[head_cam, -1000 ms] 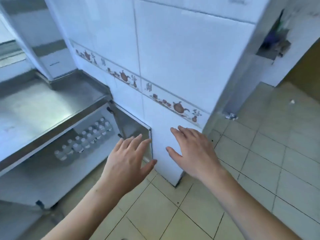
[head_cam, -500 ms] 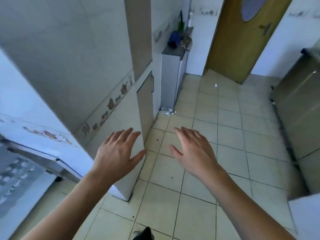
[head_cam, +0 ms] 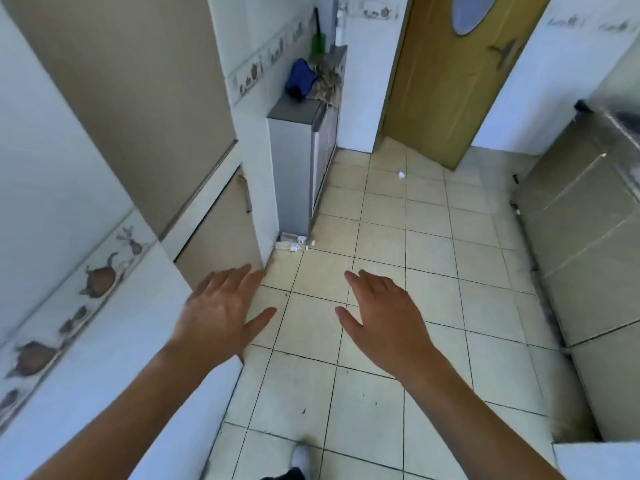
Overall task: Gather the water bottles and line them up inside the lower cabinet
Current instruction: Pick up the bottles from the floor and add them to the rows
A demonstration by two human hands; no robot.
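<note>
Head view, looking down a kitchen floor of pale cream square tiles (head_cam: 381, 237).

Left hand (head_cam: 221, 313), at 7 o'clock of centre: palm down, fingers straight and spread, thumb out to the side, holding nothing. Right hand (head_cam: 384, 317), at 5 o'clock of centre: likewise flat, fingers extended, holding nothing. Both raised in the air above the floor, well apart from each other.

Clear plastic water bottles (head_cam: 292, 244), just above centre at 12 o'clock from the left hand: lying on their sides on the floor, touching or just beside the foot of a tall narrow grey metal cabinet (head_cam: 294, 168). Exact count not discernible; contents too small to judge.

On top of the grey cabinet, at 12 o'clock: a crumpled blue cloth bag (head_cam: 300, 77), a bundle of tan rag (head_cam: 327, 83) beside it, and a green bottle-like object (head_cam: 318, 43) behind; contents of the bag not visible. Cabinet front closed, interior hidden.

At 9 o'clock: white tiled wall with a brown teapot-pattern border (head_cam: 100, 282) and a beige cupboard door (head_cam: 214, 233), closed.

At 1 o'clock: yellow-brown wooden door with an oval window (head_cam: 446, 74). At 3 o'clock: stainless steel unit (head_cam: 588, 244), fronts closed. Small white scrap (head_cam: 401, 174) on the floor near the door. At 6 o'clock: toe of a white shoe (head_cam: 303, 457).
</note>
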